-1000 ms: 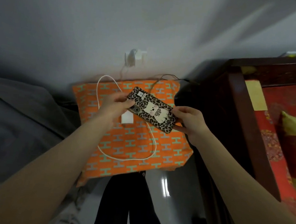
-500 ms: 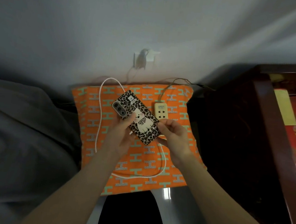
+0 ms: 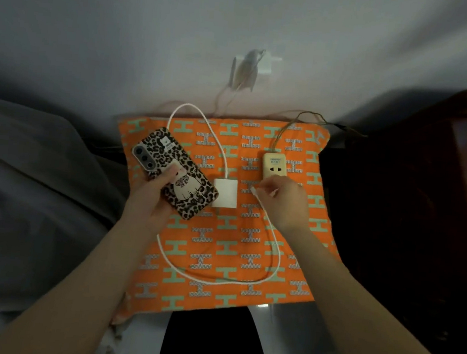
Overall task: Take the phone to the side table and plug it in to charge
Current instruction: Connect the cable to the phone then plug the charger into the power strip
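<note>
My left hand (image 3: 153, 195) grips the phone (image 3: 174, 172), which has a leopard-print case and lies back up, just above the side table's orange patterned cloth (image 3: 228, 250). My right hand (image 3: 284, 203) pinches the free plug end of the white charging cable (image 3: 270, 266); the tip sticks out to the left of my fingers. The cable loops across the cloth and back to a white charger block (image 3: 225, 193) lying between my hands. The phone's charging port is hidden.
A cream power strip (image 3: 274, 165) lies on the cloth beside my right hand, its wire running to the back. A white wall socket (image 3: 255, 66) with plugs is above. Grey bedding (image 3: 24, 199) lies on the left, and dark wooden furniture (image 3: 423, 209) stands on the right.
My right hand has let go of the phone and picked up the cable's end. The left hand has carried the phone to the left, uncovering the charger block.
</note>
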